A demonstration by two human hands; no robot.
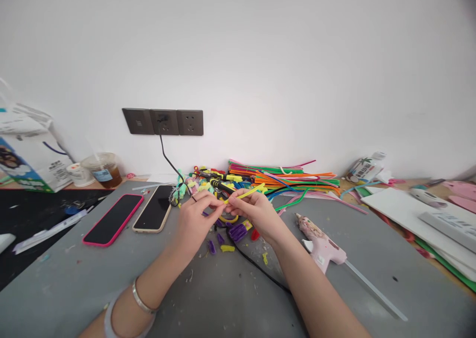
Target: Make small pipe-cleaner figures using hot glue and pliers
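Grey surface (pixel 208 298) spread beneath left grip (pixel 197 219) and right grip (pixel 260 211). Pipe-cleaner bundle (pixel 297 180) laid beyond right grip. Pink glue gun (pixel 323 246) placed right of right grip. Pink-cased phone (pixel 113 220) and cream-cased phone (pixel 154 209) set left of left grip. Yellow pipe cleaner (pixel 245 194) held raised between grips, pinched narrowly by both, grips closely adjoined. Purple clump (pixel 238 232) and small yellow piece (pixel 227 248) scattered just nearside of grips.

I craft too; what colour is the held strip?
The strip is yellow, best in the head view.
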